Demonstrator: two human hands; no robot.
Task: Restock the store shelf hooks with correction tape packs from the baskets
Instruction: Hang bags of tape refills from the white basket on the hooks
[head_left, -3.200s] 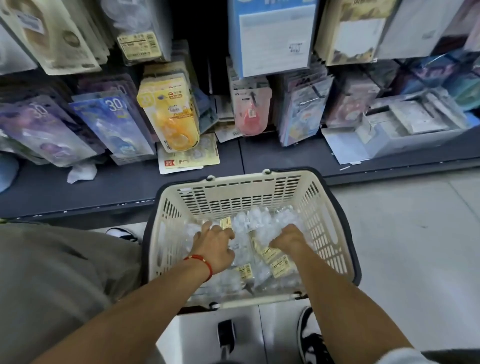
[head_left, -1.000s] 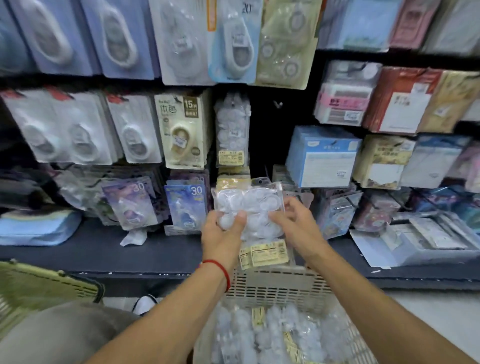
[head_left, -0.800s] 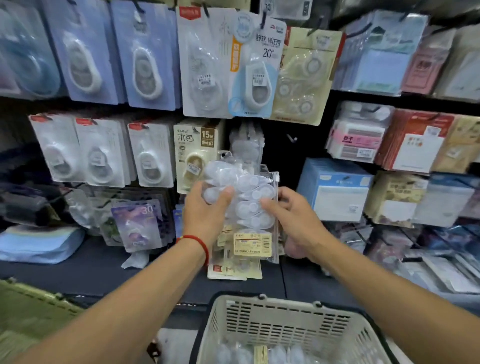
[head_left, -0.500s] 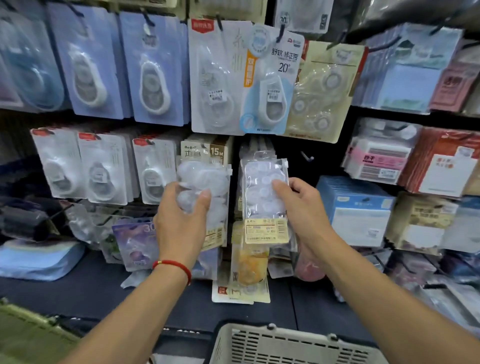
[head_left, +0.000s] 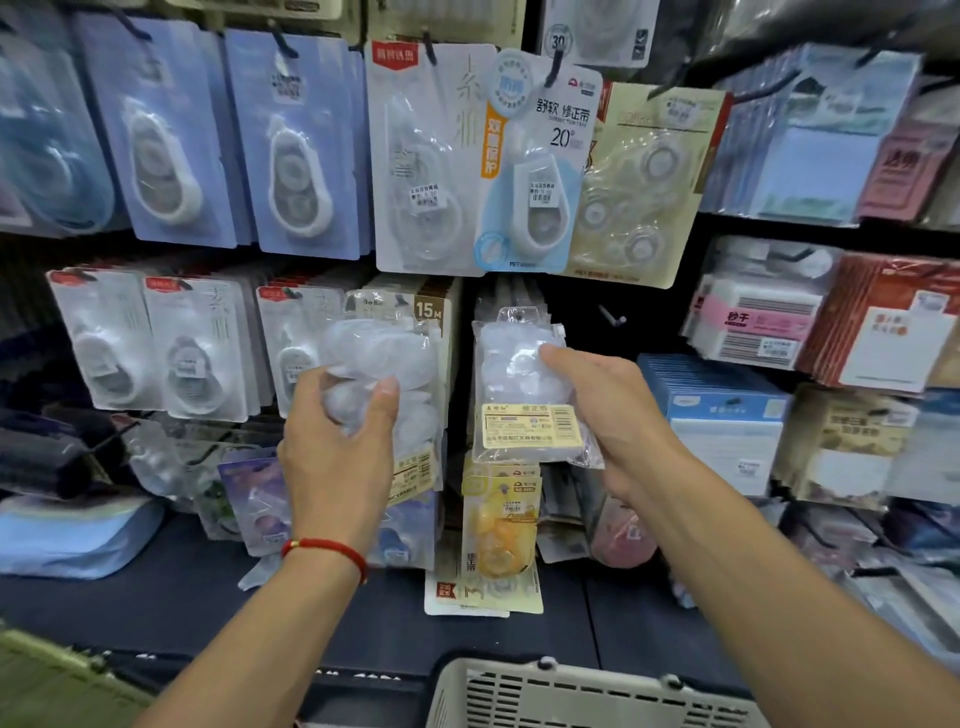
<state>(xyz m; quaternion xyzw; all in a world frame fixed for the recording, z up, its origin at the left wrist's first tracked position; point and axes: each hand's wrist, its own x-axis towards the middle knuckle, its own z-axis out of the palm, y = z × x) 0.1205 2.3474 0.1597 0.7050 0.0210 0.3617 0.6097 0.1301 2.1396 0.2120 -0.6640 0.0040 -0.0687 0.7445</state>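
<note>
Cream slatted plastic basket (head_left: 582, 693) at bottom edge, cut off; contents out of view. Olive basket corner (head_left: 47, 680) lower left. Left hand (head_left: 337, 452) grip curled round a bunch of clear correction tape packs (head_left: 384, 364), before the 15M card. Right hand (head_left: 618, 415) pinches one clear pack with yellow label (head_left: 519, 395) by its side, top at a crowded hook; bare hook (head_left: 610, 316) just right. Pack contents blurred.
</note>
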